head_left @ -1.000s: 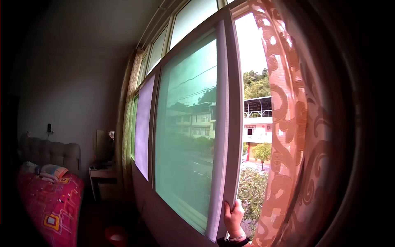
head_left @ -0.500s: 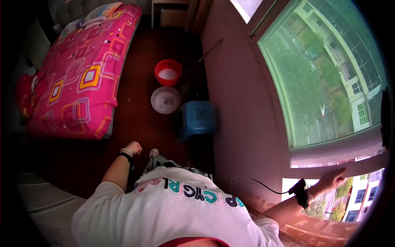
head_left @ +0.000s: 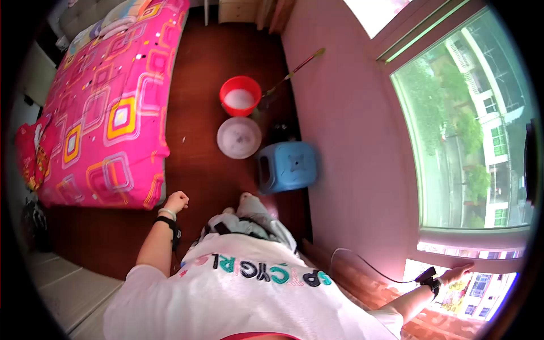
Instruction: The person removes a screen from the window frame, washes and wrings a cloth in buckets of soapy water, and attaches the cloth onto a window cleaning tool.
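My left hand hangs above the floor near the bed's corner, its fingers curled in with nothing visible in them. A black strap and a pale bracelet circle that wrist. Out to the right, my right hand is at the edge of the window frame, with its fingers against it. Part of its grip is hard to see in the bright light. A black wristband with a small box and a thin cable is on my right wrist. The window pane shows buildings and trees outside.
A blue plastic stool stands by the pink wall. Beside it are a pale basin and a red bucket. A long stick leans near the wall. The bed with a pink cover lies at left.
The view has shifted, so the stool, basin and bucket appear farther right. The picture is brighter. My right hand stays at the window frame and my left hand stays curled.
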{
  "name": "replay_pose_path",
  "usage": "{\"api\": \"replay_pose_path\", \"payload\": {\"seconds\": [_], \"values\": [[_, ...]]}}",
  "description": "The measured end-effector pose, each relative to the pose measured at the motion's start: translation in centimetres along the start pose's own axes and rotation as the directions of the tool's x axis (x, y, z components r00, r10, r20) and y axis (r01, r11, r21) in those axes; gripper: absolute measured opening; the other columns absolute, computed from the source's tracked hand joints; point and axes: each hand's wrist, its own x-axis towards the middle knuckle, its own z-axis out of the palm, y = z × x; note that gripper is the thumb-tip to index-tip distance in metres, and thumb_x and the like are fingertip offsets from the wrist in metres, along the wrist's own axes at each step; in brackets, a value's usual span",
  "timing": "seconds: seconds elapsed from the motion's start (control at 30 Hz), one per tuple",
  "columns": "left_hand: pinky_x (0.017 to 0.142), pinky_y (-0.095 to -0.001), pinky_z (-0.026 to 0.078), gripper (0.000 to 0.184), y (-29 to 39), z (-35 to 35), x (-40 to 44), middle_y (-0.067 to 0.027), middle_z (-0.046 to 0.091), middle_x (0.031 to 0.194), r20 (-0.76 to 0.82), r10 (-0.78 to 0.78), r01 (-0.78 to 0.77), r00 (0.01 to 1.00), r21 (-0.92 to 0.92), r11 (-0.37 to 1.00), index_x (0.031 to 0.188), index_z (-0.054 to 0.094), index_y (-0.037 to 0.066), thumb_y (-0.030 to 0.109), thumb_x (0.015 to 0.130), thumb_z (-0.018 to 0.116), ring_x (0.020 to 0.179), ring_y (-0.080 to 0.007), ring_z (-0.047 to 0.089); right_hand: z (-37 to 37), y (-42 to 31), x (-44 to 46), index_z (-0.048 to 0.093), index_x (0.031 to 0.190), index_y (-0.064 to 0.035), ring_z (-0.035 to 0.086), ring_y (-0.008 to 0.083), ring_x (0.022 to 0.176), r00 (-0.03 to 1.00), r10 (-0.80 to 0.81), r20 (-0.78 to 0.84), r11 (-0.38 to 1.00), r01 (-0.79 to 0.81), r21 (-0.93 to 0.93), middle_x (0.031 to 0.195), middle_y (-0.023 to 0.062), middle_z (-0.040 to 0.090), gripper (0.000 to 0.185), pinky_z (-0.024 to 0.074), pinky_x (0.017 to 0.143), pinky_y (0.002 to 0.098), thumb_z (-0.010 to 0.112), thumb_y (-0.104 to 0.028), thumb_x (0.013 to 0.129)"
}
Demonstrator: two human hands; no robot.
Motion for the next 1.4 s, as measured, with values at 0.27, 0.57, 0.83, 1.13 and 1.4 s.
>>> {"api": "replay_pose_path", "payload": {"seconds": [0.27,0.57,0.83,1.13,1.4], "values": [[0.061,-0.0276,0.048,0.008,30.3,-2.4,2.5,-0.0078,0.062,0.073,0.164,0.746,-0.743,0.645,-0.092,0.663,0.083,0.059,0.001,0.009,0.083,0.058,0.066,-0.0132,0.061,0.6,-3.5,-2.7,0.021,0.139,-0.0017,0.042,0.0316,0.121,0.996,0.069,-0.052,0.998,-0.069,-0.002,0.135,0.0197,0.037,0.065,0.0368,0.102,0.0365,0.032,-0.047,0.093],[0.062,-0.0278,0.051,0.015,61.0,-14.5,-11.1,-0.0121,0.062,0.090,-0.276,0.797,-0.709,-0.538,-0.363,-0.604,0.095,0.061,0.007,0.018,0.085,0.060,0.074,-0.0196,0.062,0.9,2.4,0.1,0.029,0.135,-0.0012,0.048,0.0341,0.114,0.953,0.244,-0.182,0.957,-0.267,-0.113,0.129,0.0220,0.045,0.063,0.0399,0.096,0.0380,0.049,-0.038,0.089],[0.068,-0.0270,0.050,0.020,67.1,-20.2,-4.0,-0.0111,0.061,0.096,-0.212,0.644,-0.398,-0.735,-0.634,-0.663,0.101,0.061,0.009,0.020,0.084,0.062,0.077,-0.0164,0.064,6.1,-6.8,-9.2,0.032,0.124,0.0119,0.051,0.0409,0.106,0.941,0.022,-0.339,0.808,-0.217,-0.548,0.115,0.0307,0.050,0.072,0.0416,0.092,0.0410,0.068,-0.026,0.075],[0.072,-0.0276,0.051,0.040,75.1,-31.4,9.7,-0.0126,0.057,0.099,-0.363,0.654,-0.262,-0.664,-0.706,-0.658,0.120,0.049,0.011,0.018,0.083,0.064,0.075,-0.0156,0.064,3.4,-5.6,-36.9,0.056,0.093,0.0046,0.052,0.0240,0.060,0.835,0.517,-0.186,0.616,-0.514,-0.596,0.075,0.0117,0.055,0.033,0.0432,0.047,0.0371,0.069,-0.020,0.074],[0.063,-0.0253,0.053,0.037,78.4,-31.9,19.8,-0.0123,0.060,0.088,0.165,0.870,-0.370,-0.465,-0.929,-0.021,0.115,0.042,0.002,0.008,0.083,0.059,0.075,-0.0160,0.063,13.8,-26.6,-53.4,0.058,0.090,-0.0038,0.040,0.0116,0.045,0.720,0.692,-0.047,0.557,-0.575,-0.599,0.060,0.0010,0.046,0.021,0.0324,0.039,0.0265,0.063,-0.022,0.083]]}}
